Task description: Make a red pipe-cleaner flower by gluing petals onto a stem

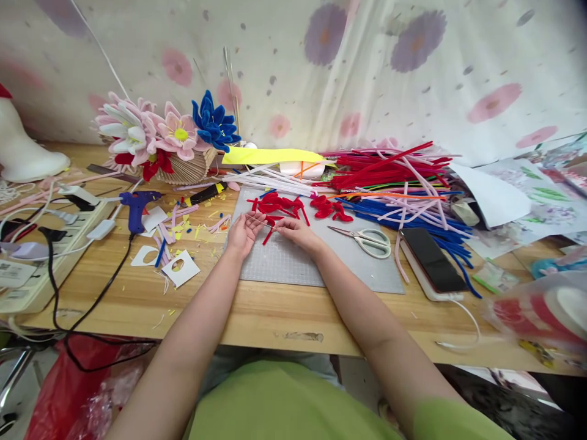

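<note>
Palm up over the cutting mat's left part, my left hand (246,232) has its fingers loosely stretched out toward the right. A thin wire-like strand (261,220) crosses in front of its fingers. The strand's other end is pinched in the fingertips of my right hand (296,233), just to the right. Behind and between my hands lie several red fuzzy pipe-cleaner pieces (279,203), some bent into loops. More red looped pieces (323,206) rest to the right. Scissors (362,239) with pale handles lie partly spread on the grey cutting mat (293,269).
Piles of red pipe cleaners (389,168) and blue ones (413,220) lie behind and right. A phone (433,260) rests at right. Left are a glue gun (136,211), a power strip (50,256) and yellow scraps. Fuzzy flowers (178,131) stand at the back.
</note>
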Action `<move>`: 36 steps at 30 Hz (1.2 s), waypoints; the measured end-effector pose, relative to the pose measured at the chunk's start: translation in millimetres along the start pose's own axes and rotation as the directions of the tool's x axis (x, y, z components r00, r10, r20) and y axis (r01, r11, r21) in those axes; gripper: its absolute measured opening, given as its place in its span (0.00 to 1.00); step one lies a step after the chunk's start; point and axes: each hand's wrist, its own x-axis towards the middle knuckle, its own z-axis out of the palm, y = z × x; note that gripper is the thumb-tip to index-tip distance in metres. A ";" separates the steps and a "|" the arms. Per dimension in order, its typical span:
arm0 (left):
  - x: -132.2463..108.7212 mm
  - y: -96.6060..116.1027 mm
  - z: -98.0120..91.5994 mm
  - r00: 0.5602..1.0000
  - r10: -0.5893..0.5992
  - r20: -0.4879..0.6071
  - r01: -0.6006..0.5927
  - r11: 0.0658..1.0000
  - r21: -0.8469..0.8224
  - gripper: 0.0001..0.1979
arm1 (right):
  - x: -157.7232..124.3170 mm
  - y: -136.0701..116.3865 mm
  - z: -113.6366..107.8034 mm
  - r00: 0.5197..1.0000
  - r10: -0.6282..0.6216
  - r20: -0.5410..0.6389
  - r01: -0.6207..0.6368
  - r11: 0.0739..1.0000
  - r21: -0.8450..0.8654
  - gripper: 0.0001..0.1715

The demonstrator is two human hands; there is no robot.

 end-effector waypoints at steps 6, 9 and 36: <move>-4.9 12.4 -7.7 0.993 0.098 0.073 -0.102 0.993 0.060 0.08 | -4.6 13.5 4.4 0.988 -0.071 -0.135 0.056 0.992 -0.115 0.11; -6.5 12.2 -9.9 0.985 0.143 0.101 -0.154 0.982 0.113 0.07 | -4.1 20.7 6.1 0.952 -0.102 -0.289 0.022 0.963 -0.268 0.10; -3.1 18.9 -9.6 0.978 0.135 -0.160 -0.095 0.967 0.235 0.23 | -2.5 11.6 18.5 0.990 -0.135 0.026 0.137 0.953 -0.271 0.14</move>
